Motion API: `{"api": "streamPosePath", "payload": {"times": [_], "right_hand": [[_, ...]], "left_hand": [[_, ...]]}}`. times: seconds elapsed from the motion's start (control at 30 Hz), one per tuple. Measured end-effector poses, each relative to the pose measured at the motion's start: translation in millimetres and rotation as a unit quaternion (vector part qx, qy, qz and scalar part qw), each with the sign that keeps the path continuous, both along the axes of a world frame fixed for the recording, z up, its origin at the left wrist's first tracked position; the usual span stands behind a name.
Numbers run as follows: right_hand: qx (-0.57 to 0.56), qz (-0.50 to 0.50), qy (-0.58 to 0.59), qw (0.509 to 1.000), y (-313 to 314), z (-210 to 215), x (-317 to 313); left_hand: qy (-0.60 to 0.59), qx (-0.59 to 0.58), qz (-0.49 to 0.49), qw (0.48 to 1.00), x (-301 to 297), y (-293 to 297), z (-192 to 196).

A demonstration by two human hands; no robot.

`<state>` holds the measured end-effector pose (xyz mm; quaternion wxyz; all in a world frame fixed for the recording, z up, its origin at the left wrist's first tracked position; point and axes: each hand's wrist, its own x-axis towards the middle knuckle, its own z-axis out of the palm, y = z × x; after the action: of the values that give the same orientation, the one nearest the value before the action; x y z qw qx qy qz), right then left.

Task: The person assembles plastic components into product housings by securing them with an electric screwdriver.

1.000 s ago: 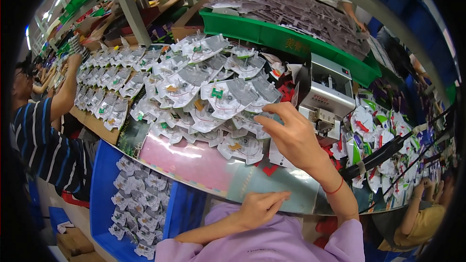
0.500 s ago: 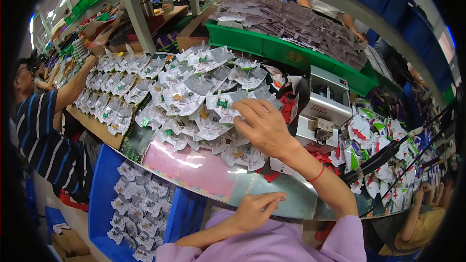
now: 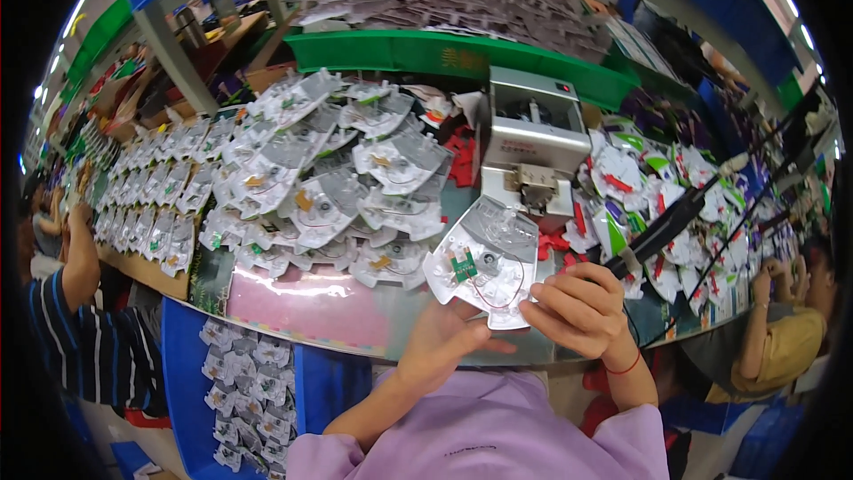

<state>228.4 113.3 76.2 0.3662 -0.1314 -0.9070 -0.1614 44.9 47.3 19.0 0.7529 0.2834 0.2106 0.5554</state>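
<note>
Both hands share the clear plastic housing: left hand grips its lower edge, right hand its right rim. The thin red wire beside the grip could snag or tear loose.

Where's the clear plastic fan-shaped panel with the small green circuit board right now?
Head view, lower centre: the clear plastic panel is held between the left hand and right hand, just in front of the grey benchtop machine.
</note>
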Motion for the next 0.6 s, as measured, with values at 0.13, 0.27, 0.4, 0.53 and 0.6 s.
{"api": "streamPosePath", "payload": {"times": [0.13, 0.27, 0.4, 0.53, 0.6], "right_hand": [[-0.016, -0.014, -0.016, 1.0, -11.5, -10.4, 27.0], [-0.044, 0.007, -0.005, 0.999, -13.5, -14.3, 38.9], [-0.128, -0.001, 0.025, 0.991, -18.0, -9.3, 43.0], [-0.184, -0.017, 0.088, 0.979, -27.5, 4.0, 25.0], [-0.197, -0.026, 0.092, 0.976, -29.7, 5.6, 12.6]], "left_hand": [[-0.021, -0.019, -0.011, 1.0, 18.6, -4.2, 9.4], [0.026, -0.07, -0.011, 0.997, 31.7, -8.2, 7.2], [0.055, -0.086, 0.011, 0.995, 44.8, -10.4, 6.4], [0.191, -0.022, 0.111, 0.975, 55.8, -17.0, -0.2], [0.259, 0.045, 0.145, 0.954, 57.8, -20.7, -7.9]]}}
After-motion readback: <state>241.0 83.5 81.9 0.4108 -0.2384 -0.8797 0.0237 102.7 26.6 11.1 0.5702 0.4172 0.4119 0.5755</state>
